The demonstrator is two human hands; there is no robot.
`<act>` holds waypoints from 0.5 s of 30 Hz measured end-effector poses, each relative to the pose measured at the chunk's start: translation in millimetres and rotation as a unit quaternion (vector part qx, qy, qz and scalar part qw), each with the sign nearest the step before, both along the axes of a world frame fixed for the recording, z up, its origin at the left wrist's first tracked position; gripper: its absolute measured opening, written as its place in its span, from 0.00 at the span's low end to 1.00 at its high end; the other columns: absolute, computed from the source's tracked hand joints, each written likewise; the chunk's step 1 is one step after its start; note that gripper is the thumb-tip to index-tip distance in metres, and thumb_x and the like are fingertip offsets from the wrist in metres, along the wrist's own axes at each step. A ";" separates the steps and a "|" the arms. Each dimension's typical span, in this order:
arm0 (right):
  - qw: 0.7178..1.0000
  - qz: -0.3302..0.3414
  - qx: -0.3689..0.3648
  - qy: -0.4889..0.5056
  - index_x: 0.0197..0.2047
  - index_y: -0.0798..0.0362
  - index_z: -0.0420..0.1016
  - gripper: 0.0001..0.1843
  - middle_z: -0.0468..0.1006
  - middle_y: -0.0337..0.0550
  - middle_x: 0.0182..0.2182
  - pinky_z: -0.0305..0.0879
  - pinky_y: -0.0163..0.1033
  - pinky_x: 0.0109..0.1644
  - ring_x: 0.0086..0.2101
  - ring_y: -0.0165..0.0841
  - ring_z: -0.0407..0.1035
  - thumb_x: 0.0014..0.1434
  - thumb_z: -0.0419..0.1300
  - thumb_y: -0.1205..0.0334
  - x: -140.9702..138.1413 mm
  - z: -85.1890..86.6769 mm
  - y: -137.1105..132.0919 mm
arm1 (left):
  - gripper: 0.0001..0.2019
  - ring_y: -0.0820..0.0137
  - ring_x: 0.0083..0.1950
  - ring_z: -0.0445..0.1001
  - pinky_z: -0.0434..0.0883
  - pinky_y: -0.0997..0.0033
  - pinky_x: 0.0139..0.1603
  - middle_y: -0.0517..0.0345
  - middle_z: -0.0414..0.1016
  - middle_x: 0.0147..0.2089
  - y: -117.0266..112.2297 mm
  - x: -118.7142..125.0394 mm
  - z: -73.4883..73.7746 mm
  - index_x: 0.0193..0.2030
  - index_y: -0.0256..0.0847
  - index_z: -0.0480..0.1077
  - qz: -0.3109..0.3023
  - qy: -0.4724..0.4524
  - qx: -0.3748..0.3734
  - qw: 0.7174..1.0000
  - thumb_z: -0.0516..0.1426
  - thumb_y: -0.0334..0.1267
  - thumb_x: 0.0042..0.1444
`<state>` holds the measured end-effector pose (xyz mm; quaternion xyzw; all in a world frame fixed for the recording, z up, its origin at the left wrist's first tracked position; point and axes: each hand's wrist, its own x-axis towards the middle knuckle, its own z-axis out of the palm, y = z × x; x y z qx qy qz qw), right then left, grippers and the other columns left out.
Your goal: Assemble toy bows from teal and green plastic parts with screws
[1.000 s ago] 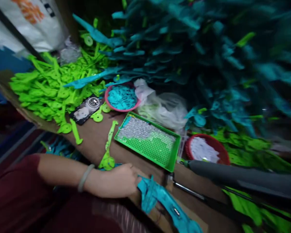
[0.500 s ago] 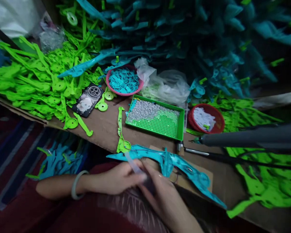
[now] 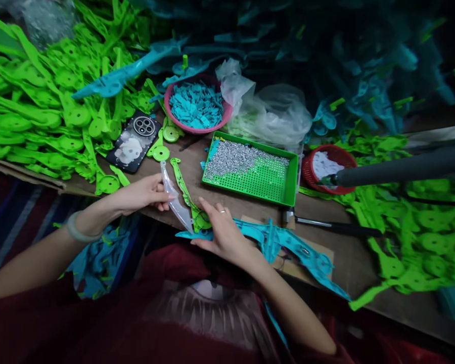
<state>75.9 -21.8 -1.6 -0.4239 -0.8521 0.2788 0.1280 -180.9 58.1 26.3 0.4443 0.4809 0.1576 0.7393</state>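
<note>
clear strip [image 3: 175, 202] now raised between both hands, earlier low

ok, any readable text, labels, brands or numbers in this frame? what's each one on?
None can be read.
Phone: the case shows a pale picture and a round camera ring, no legible lettering.
Green tray, pink bowl, red bowl: no labels visible.
Clear strip between left hand and right hand: no print visible.

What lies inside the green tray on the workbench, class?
The green tray holds a heap of small silvery metal pieces over its far left part; the rest shows a bare dotted floor. Whatever lies beneath the heap is covered.
</note>
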 end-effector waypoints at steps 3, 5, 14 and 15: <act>1.000 -0.006 -0.012 0.010 0.74 0.49 0.24 0.61 0.71 0.59 0.57 0.67 0.60 0.54 0.52 0.52 0.67 0.56 0.67 0.49 4.1 1.7 0.1 | 0.16 0.77 0.26 0.73 0.71 0.78 0.28 0.63 0.75 0.27 2.4 9.0 -6.9 0.41 0.38 0.64 0.000 0.000 0.002 1.000 0.65 0.40 0.52; 1.000 -0.009 -0.018 0.015 0.74 0.50 0.26 0.60 0.72 0.59 0.54 0.67 0.58 0.53 0.51 0.50 0.67 0.56 0.67 0.50 5.8 2.2 1.3 | 0.16 0.76 0.26 0.74 0.72 0.77 0.29 0.62 0.75 0.28 2.2 11.6 -10.5 0.42 0.38 0.64 -0.001 0.007 0.001 1.000 0.65 0.40 0.53; 0.996 0.061 0.033 -0.060 0.69 0.54 0.56 0.38 0.71 0.56 0.58 0.66 0.53 0.52 0.52 0.48 0.64 0.60 0.63 0.51 5.7 5.7 2.2 | 0.12 0.71 0.24 0.77 0.73 0.74 0.26 0.61 0.77 0.25 2.8 19.8 -12.5 0.37 0.39 0.64 -0.040 0.125 0.028 0.991 0.63 0.41 0.54; 0.994 0.069 0.047 -0.071 0.67 0.54 0.60 0.35 0.71 0.56 0.59 0.65 0.53 0.52 0.52 0.48 0.63 0.61 0.63 0.51 5.7 5.9 1.8 | 0.12 0.71 0.22 0.76 0.71 0.75 0.24 0.61 0.77 0.23 9.9 19.4 -10.3 0.35 0.39 0.66 -0.069 0.155 0.028 0.985 0.63 0.42 0.54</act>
